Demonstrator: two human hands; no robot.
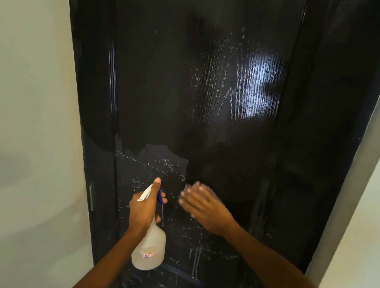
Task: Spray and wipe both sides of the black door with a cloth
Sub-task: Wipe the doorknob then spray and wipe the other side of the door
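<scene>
Black door (213, 99) stands upright directly ahead of both hands, long axis vertical, lower panel beaded with droplets. Left hand (144, 209) grips the spray bottle (149, 245), nozzle toward the wet patch. Right hand (200, 206) lies flat, fingers straight, against the door just beside the bottle; motion blur hides any cloth under it. Right hand sits nearer the droplets to be wiped.

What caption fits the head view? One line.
Left hand grips spray bottle; right hand rubs wet black door.

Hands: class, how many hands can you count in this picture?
2. The left hand grips the spray bottle; the right hand lies open against the black door.
</scene>
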